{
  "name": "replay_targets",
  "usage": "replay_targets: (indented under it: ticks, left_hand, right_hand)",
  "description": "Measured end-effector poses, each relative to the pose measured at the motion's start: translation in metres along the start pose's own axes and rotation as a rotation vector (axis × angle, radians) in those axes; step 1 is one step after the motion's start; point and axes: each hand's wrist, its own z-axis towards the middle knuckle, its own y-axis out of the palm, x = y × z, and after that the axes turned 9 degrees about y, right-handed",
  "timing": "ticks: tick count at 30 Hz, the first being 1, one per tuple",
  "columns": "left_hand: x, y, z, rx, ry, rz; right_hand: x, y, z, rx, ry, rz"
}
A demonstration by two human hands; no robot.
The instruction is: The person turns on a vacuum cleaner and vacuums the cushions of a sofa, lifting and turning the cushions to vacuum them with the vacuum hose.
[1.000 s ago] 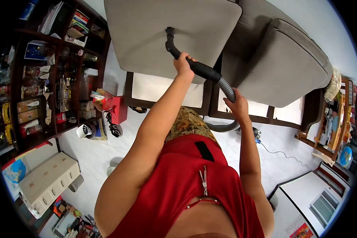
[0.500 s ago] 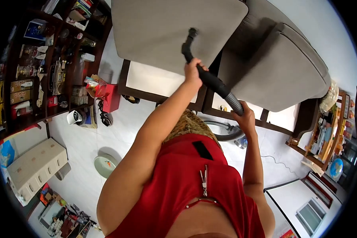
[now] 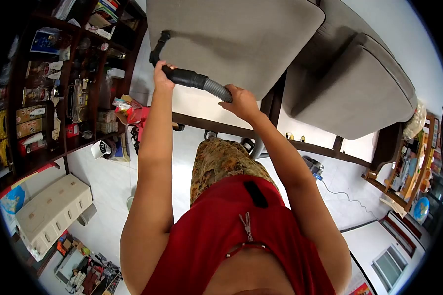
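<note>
Black vacuum wand (image 3: 184, 77) slants across the lower left of a large grey cushion (image 3: 246, 44), nozzle (image 3: 165, 35) at the cushion's left part; left hand (image 3: 163, 76) closed round the wand, right hand (image 3: 243, 102) gripping its ribbed grey hose (image 3: 215, 89). Pale sofa base (image 3: 202, 104) shows below, second grey cushion (image 3: 359, 93) to the right. Farther out: crowded dark shelves (image 3: 69, 42) at left, pale floor (image 3: 106, 189).

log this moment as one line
left hand: grips black wand | right hand: grips gray hose | wand tip: at gray cushion
</note>
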Motion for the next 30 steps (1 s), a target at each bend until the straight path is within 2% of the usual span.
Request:
replay_targets:
  ticks: [5,11,19,23,26,30]
  left_hand:
    - [-0.086,0.014,-0.008,0.031,-0.08,-0.027]
    - [-0.172,0.049,-0.076,0.144,-0.14,-0.155]
    - [-0.26,0.084,-0.162,0.13,-0.241,-0.09]
    - [-0.301,0.087,-0.192,0.036,-0.362,-0.071]
    - [-0.31,0.096,-0.21,0.061,-0.391,-0.024]
    - [-0.286,0.081,-0.208,0.067,-0.411,-0.034]
  right_hand:
    - [0.051,-0.009,-0.032,0.081,0.162,0.005]
    - [0.101,-0.047,-0.088,0.236,0.256,-0.077]
    - [0.143,-0.086,-0.175,0.319,0.383,-0.066]
    - [0.162,-0.099,-0.214,0.32,0.461,-0.055]
    - [0.172,-0.106,-0.232,0.307,0.492,-0.02]
    - [0.172,-0.106,-0.228,0.243,0.403,0.021]
